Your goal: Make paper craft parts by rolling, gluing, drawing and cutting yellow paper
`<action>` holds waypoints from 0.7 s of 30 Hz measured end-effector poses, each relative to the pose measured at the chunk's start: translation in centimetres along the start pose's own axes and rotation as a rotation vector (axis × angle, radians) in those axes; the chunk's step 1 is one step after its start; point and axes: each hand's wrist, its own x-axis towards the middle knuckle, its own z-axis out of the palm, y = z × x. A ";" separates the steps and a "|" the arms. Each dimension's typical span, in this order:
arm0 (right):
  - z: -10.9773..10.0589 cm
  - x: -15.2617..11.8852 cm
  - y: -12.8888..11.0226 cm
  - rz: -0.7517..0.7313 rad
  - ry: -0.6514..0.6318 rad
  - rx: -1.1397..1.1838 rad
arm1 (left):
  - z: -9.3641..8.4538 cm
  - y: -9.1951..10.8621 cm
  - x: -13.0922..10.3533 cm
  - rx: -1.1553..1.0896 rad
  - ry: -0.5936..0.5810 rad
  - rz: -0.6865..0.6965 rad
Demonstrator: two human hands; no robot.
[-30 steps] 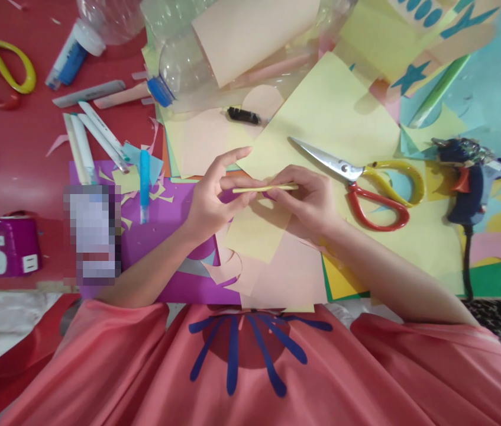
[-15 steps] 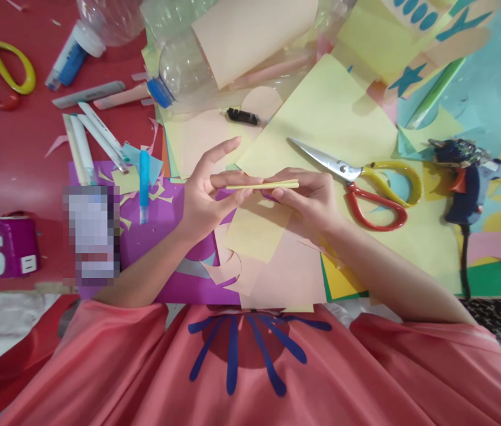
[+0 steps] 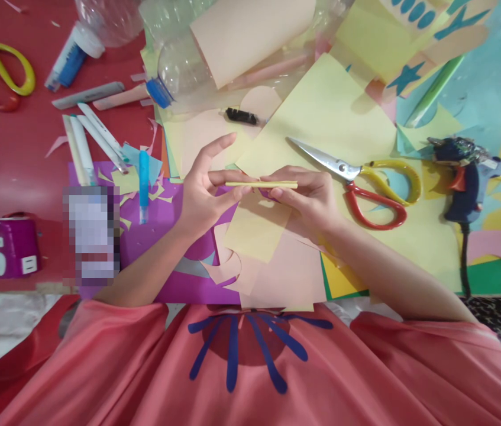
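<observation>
A thin yellow folded paper strip [image 3: 261,184] is held level between both hands, seen edge-on. My left hand [image 3: 208,192] pinches its left part between thumb and fingers, with the index finger raised off it. My right hand [image 3: 306,192] grips the right part, thumb below and fingers behind. Beneath the hands lie a yellow paper piece [image 3: 257,234] and pink paper [image 3: 283,272]. Scissors [image 3: 348,171] with red and yellow handles rest beside my right hand, blades parted slightly.
A glue gun [image 3: 467,189] lies at the right. Clear plastic bottles [image 3: 183,68] are at the top. Several markers [image 3: 99,133], a blurred phone-like object [image 3: 93,234] and a purple box [image 3: 8,247] are on the left. A black pen piece [image 3: 241,116] lies beyond the hands.
The strip has shifted very slightly left and now looks more level. Both hands keep their grip, and the raised left index finger has moved up a little.
</observation>
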 end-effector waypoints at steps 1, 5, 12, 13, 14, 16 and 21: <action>0.0 0.0 0.0 0.005 -0.004 -0.009 | 0.1 0.2 0.0 0.003 0.011 -0.014; -0.1 0.0 0.0 0.026 -0.019 -0.036 | 0.2 0.4 0.0 -0.011 0.022 -0.031; 0.0 0.0 -0.1 -0.001 -0.017 -0.073 | 0.1 0.2 -0.1 0.025 0.023 -0.116; 0.0 0.0 -0.1 -0.007 -0.013 -0.072 | 0.1 0.4 -0.1 0.043 0.020 -0.146; 0.0 0.0 -0.1 -0.005 -0.011 -0.075 | 0.1 0.5 -0.1 0.057 0.019 -0.175; -0.1 0.0 -0.1 0.009 -0.012 -0.088 | 0.1 0.7 -0.1 0.058 0.021 -0.205; -0.1 0.0 -0.2 0.019 -0.031 -0.114 | 0.2 0.7 0.0 -0.022 0.032 -0.167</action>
